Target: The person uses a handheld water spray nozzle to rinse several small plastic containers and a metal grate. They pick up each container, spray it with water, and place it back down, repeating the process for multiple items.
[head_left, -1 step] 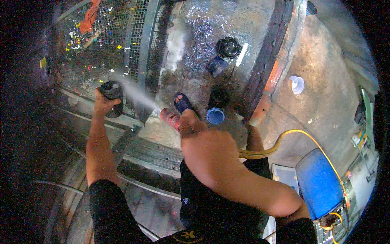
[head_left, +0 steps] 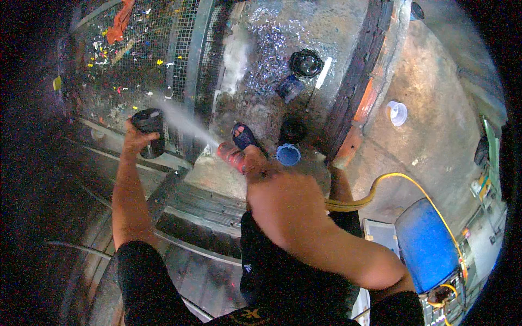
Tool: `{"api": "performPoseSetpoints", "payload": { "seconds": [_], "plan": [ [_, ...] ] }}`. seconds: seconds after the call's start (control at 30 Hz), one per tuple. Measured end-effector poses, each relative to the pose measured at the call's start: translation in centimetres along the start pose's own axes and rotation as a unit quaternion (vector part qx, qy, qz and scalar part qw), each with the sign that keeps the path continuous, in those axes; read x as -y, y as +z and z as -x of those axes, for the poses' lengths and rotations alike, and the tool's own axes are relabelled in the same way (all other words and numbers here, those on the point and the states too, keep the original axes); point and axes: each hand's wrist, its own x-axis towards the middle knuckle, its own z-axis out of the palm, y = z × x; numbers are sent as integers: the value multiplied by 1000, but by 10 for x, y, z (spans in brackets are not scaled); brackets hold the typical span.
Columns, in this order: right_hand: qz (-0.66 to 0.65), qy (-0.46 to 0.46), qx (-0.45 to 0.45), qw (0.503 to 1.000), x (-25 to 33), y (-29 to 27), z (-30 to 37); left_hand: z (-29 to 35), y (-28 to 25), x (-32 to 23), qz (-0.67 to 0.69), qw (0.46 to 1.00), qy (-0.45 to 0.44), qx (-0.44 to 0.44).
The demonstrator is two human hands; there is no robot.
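Observation:
My left hand [head_left: 135, 140] is wrapped round a black cylindrical container [head_left: 153, 149], held over the near edge of a wire mesh screen [head_left: 184, 51]. In my right hand [head_left: 255, 163] is a red spray nozzle [head_left: 230, 156], its grip mostly hidden by the hand and forearm. A white jet of water [head_left: 190, 127] leaves the nozzle and sprays up and left, passing by the container's right side toward the mesh. A yellow hose [head_left: 375, 190] runs from beneath my right arm to the right.
Colourful scraps and an orange rag [head_left: 118, 24] lie on the mesh. On the wet floor are a black round item [head_left: 305, 63], a white strip [head_left: 324, 73] and a blue round tub [head_left: 288, 155]. Beyond the brick kerb [head_left: 363, 103] sits a white cup [head_left: 398, 113]. A blue chair back [head_left: 428, 244] stands at right.
My right hand and the nozzle have shifted slightly to the right. My left forearm has moved a little left, with the container still in hand. The jet keeps spraying.

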Motion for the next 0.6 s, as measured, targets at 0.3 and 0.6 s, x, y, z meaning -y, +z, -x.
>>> {"api": "performPoseSetpoints", "payload": {
  "seconds": [0.3,0.6],
  "plan": [
    [1,26,57,998,-34,-17,14,22,-26,-111,-371,876,-298,76],
    [13,31,37,999,-46,-20,15,-11,-19,-71,-698,696,-148,84]
  ]
}}
